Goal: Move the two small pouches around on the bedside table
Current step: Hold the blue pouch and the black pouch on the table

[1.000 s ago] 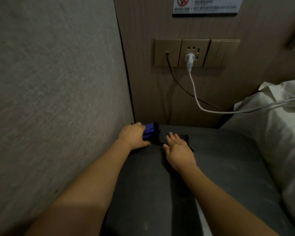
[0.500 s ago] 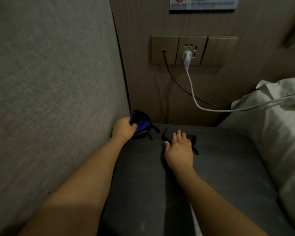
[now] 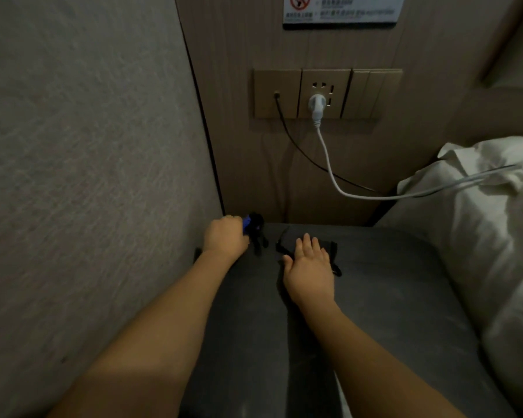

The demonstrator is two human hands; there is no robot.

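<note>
At the back left corner of the dark grey bedside table (image 3: 375,297), my left hand (image 3: 225,238) grips a blue and black pouch (image 3: 252,226). Most of that pouch is hidden by my fingers, and its black strap hangs down beside them. A flat black pouch (image 3: 284,242) lies on the table to the right of it. My right hand (image 3: 310,273) rests flat on this pouch with straight fingers and covers its middle.
A grey textured wall (image 3: 88,176) closes the left side. The wood panel behind holds a socket plate (image 3: 326,93) with a white plug and cable (image 3: 329,164) and a thin black cable (image 3: 296,149). White pillows (image 3: 480,221) press against the table's right edge.
My left hand has closed more tightly round the blue and black pouch in the corner, so less of the pouch shows. My right hand has stayed flat on the black pouch.
</note>
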